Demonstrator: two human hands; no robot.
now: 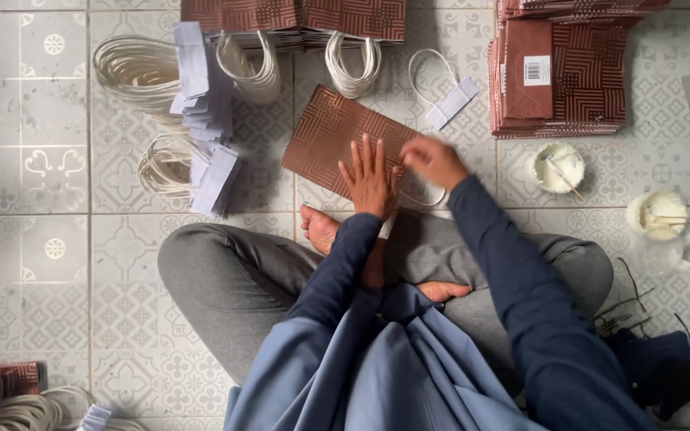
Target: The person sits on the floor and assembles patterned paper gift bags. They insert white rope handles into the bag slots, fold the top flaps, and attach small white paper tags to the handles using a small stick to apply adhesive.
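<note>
- Left hand (369, 177) — open, fingers spread — presses the flat brown bag (337, 140) against the tiled floor (57, 239), steadying it.
- Right hand (434, 162), blurred, pinches a white cord handle (425, 198) at the bag's edge.

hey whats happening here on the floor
A person sits cross-legged on a tiled floor. The left hand presses flat on a brown patterned paper bag, while the right hand, blurred, is at the bag's edge by a white cord handle. Flat bags, cord handles and two glue cups lie around.

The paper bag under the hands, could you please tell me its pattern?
The paper bag is reddish-brown with fine pale geometric lines, seen in the head view.
</note>
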